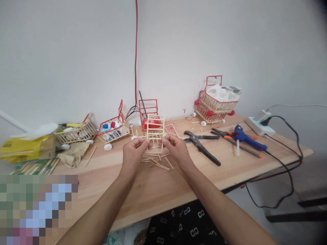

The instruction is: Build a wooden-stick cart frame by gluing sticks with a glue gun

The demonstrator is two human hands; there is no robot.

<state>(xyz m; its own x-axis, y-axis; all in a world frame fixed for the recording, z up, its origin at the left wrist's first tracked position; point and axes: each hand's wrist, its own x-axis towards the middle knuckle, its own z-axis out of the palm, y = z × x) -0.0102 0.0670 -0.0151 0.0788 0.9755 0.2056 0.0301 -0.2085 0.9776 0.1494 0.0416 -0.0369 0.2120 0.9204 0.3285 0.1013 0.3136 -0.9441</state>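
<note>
Between my two hands, a small ladder-like frame of thin wooden sticks (155,126) is held upright above the table. My left hand (136,148) pinches its lower left side between thumb and fingers. At the lower right side, my right hand (174,145) grips it the same way. Loose cut sticks (158,164) lie scattered on the wood just below. Directly behind the frame stands a small stick cart with a red handle (148,102), partly hidden by it, with something red inside.
Pliers-like cutters (204,149), more pliers (228,137) and a blue glue gun (249,137) lie right of my hands. A power strip (260,126) sits at the table's right end. Stick carts (217,105) stand along the wall. A yellow packet (25,149) and crumpled brown paper (74,153) lie left.
</note>
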